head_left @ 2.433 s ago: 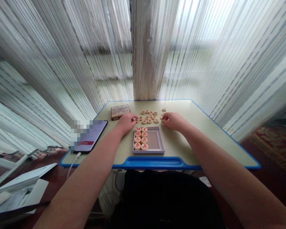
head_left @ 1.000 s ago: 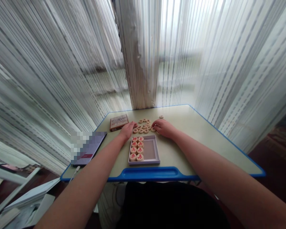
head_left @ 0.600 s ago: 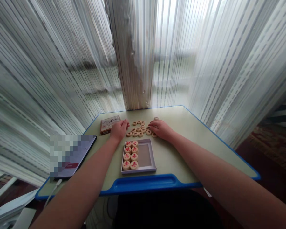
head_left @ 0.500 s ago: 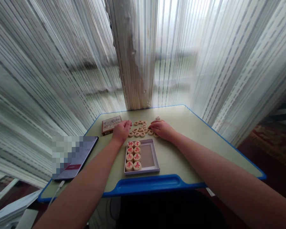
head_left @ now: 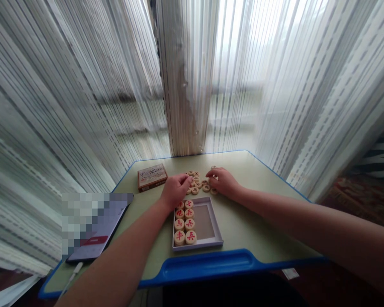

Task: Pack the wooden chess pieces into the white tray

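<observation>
Several round wooden Chinese chess pieces (head_left: pixel 195 190) with dark characters lie loose in the middle of the table. My left hand (head_left: pixel 176 190) is closed in a pinch at their left side; whatever its fingertips hold is hidden. Over the pieces on the right, my right hand (head_left: pixel 225 182) is open, its fingers bent and spread, covering some of them. Nearer me sits a shallow pale box tray (head_left: pixel 218 228). Chess pieces with red characters (head_left: pixel 189 224) stand in two columns along its left side, and my left hand overlaps its far left corner.
A printed cardboard box (head_left: pixel 152 176) lies at the back left. At the left edge is a tablet (head_left: pixel 99 232) with a white cable (head_left: pixel 73 275) plugged in. The table has a blue rim with a tray groove (head_left: pixel 208 264) in front. Striped curtains (head_left: pixel 188 85) hang behind.
My left hand has moved right, from beside the printed box to the loose pieces. My right hand has lifted slightly, its fingers more bent. The view has shifted a little.
</observation>
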`<state>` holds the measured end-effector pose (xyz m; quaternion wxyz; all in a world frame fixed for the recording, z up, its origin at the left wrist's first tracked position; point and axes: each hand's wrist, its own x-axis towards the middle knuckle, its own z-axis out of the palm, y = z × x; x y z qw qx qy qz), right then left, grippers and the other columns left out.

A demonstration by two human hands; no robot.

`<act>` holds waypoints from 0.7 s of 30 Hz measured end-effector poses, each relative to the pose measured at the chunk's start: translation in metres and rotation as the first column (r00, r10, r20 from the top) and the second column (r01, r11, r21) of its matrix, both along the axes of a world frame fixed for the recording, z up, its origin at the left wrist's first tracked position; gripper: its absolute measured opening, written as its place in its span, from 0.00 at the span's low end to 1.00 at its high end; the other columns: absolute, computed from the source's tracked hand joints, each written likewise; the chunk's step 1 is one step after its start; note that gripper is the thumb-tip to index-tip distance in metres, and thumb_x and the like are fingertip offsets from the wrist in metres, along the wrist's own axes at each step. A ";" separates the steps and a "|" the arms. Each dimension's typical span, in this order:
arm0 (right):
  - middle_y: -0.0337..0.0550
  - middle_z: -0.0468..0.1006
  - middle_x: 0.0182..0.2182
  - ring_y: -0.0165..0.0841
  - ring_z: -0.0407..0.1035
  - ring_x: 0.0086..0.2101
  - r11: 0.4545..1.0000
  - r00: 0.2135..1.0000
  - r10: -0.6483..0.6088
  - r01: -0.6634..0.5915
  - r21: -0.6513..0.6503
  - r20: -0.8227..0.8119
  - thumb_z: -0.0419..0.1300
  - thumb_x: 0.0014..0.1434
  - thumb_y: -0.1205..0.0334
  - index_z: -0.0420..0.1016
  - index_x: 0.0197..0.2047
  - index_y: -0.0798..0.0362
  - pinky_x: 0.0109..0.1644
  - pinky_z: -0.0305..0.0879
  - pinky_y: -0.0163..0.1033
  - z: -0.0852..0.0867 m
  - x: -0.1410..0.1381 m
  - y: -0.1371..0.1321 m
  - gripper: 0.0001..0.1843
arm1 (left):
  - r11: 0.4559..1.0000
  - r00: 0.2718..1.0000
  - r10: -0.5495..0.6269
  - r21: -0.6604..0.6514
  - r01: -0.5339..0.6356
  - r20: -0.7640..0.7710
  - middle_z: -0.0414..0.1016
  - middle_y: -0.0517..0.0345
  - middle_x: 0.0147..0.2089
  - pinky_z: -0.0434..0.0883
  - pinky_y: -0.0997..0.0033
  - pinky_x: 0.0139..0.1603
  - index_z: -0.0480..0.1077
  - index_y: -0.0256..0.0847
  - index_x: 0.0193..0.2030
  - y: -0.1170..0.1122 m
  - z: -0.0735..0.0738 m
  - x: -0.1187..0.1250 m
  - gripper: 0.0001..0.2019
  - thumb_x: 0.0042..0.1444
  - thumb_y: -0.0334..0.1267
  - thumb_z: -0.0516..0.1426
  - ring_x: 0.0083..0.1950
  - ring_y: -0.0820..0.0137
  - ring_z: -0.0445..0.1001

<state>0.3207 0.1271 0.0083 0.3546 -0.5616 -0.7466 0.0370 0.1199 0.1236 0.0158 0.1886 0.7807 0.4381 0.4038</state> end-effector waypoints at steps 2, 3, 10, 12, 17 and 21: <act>0.43 0.78 0.31 0.33 0.69 0.34 0.997 0.994 -0.075 0.073 -0.023 -0.081 0.52 0.52 0.72 0.78 0.33 0.54 0.43 0.63 0.38 0.001 0.001 0.006 0.13 | 0.998 0.999 0.015 -0.057 -0.012 0.039 0.75 0.59 0.24 0.63 0.74 0.27 0.73 0.37 0.27 0.000 0.000 -0.001 0.17 0.56 0.46 0.50 0.23 0.73 0.68; 0.43 0.78 0.31 0.32 0.69 0.33 0.995 0.989 -0.095 0.092 -0.028 -0.110 0.51 0.52 0.71 0.78 0.34 0.54 0.42 0.64 0.37 0.002 0.002 0.007 0.14 | 0.997 0.999 0.027 -0.070 -0.024 0.045 0.75 0.59 0.24 0.63 0.74 0.27 0.73 0.38 0.27 0.001 0.000 -0.001 0.18 0.56 0.47 0.50 0.23 0.73 0.69; 0.43 0.76 0.34 0.34 0.67 0.38 0.993 0.992 0.119 -0.120 -0.015 -0.036 0.54 0.50 0.70 0.77 0.35 0.53 0.47 0.62 0.39 0.002 0.010 0.000 0.12 | 0.986 0.990 0.119 0.122 -0.110 -0.070 0.78 0.54 0.37 0.68 0.70 0.43 0.74 0.39 0.34 0.008 0.007 -0.014 0.20 0.59 0.47 0.45 0.40 0.67 0.74; 0.46 0.75 0.37 0.36 0.66 0.41 0.993 0.993 0.113 -0.112 -0.042 0.026 0.54 0.51 0.70 0.77 0.37 0.53 0.50 0.60 0.41 0.002 0.008 -0.002 0.12 | 0.982 0.982 0.126 0.154 -0.105 -0.137 0.78 0.50 0.40 0.67 0.68 0.47 0.74 0.38 0.36 0.013 0.006 -0.018 0.22 0.60 0.47 0.43 0.44 0.65 0.74; 0.50 0.74 0.44 0.40 0.64 0.48 0.997 0.995 0.009 -0.001 -0.083 0.096 0.51 0.57 0.66 0.77 0.41 0.53 0.56 0.55 0.45 0.002 0.004 -0.001 0.14 | 0.988 0.956 0.070 0.153 -0.027 -0.285 0.78 0.48 0.38 0.67 0.67 0.46 0.74 0.37 0.34 0.019 0.003 -0.021 0.26 0.62 0.49 0.39 0.43 0.63 0.74; 0.49 0.74 0.46 0.39 0.64 0.48 0.995 0.989 0.013 0.002 -0.104 0.148 0.50 0.59 0.65 0.77 0.43 0.54 0.57 0.54 0.45 0.003 0.004 -0.003 0.15 | 0.995 0.977 0.061 0.093 -0.042 -0.205 0.78 0.49 0.40 0.67 0.67 0.47 0.74 0.36 0.37 0.019 0.001 -0.020 0.29 0.63 0.52 0.37 0.44 0.64 0.74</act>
